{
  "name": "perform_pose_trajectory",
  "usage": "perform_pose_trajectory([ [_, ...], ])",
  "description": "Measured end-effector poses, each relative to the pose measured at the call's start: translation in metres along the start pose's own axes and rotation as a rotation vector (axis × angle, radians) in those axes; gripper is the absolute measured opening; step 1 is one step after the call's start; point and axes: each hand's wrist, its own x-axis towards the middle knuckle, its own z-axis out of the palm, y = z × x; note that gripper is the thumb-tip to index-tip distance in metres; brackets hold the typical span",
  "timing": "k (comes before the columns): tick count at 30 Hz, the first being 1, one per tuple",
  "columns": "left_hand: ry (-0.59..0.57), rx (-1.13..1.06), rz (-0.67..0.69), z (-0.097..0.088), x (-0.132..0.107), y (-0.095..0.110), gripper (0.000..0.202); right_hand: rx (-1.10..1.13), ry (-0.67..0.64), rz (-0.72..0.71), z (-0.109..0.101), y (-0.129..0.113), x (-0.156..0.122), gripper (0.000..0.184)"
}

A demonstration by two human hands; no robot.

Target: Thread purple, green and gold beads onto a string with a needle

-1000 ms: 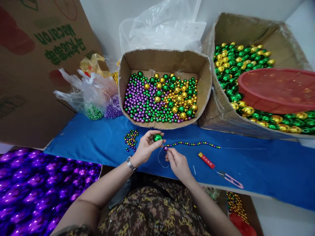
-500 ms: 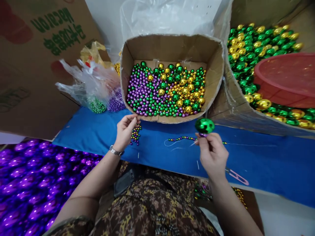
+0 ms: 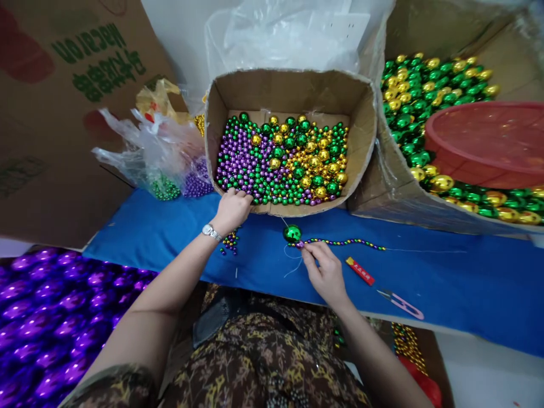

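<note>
The long counter (image 3: 148, 238) is covered in smooth, lightly creased blue cloth. At its left end a tall printed carton (image 3: 55, 141) of flat, matte cardboard is seen. On the right, a wide cardboard bin (image 3: 374, 190) is filled with glossy green and gold balls (image 3: 403, 122), on which a shallow red plastic basin (image 3: 484, 153) is rested. Between the two, a cardboard box (image 3: 293, 90) with a rounded mouth is set, its floor strewn with shiny round beads (image 3: 263, 164) in purple, green and gold. Crinkled, translucent plastic bags (image 3: 148, 150) are bunched beside it.

The left hand (image 3: 233, 211) is laid at the box's near rim, its fingers bent toward the beads; whether anything is gripped there cannot be told at this size. The right hand (image 3: 325, 272) is closed in a pinch. Behind it, a slim, wavy bead string (image 3: 352, 242) is stretched across the cloth. To the right, pink-handled snips (image 3: 402, 303) are placed.

A mirror-smooth green ball (image 3: 292, 233) is held just beyond the right fingertips, and between those fingers a small purple bead (image 3: 300, 245) is gripped, touching or nearly touching the ball's near side.
</note>
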Motion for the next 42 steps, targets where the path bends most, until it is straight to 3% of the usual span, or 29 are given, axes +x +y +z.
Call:
perform_pose_trajectory([
  [3, -0.103, 0.132, 0.009, -0.003, 0.010, 0.003, 0.022, -0.009, -0.009, 0.008, 0.001, 0.002, 0.000, 0.018],
  [7, -0.113, 0.153, 0.024, -0.003, 0.012, 0.005, 0.025, -0.020, -0.021, 0.017, 0.002, 0.003, 0.000, 0.021],
  [17, 0.049, 0.029, -0.002, 0.010, 0.019, -0.004, 0.031, -0.016, -0.012, 0.026, 0.003, 0.006, -0.002, 0.020],
  [24, 0.110, -0.066, 0.096, 0.016, 0.034, 0.006, 0.025, -0.003, -0.007, 0.042, 0.004, 0.010, -0.003, 0.020],
  [32, 0.088, -0.084, 0.163, 0.025, 0.075, 0.030, 0.024, -0.010, 0.015, 0.048, 0.002, 0.012, -0.002, 0.020],
  [42, 0.073, -0.151, 0.052, 0.036, 0.131, 0.054, 0.026, -0.014, 0.049, 0.068, -0.004, 0.020, -0.002, 0.020],
])
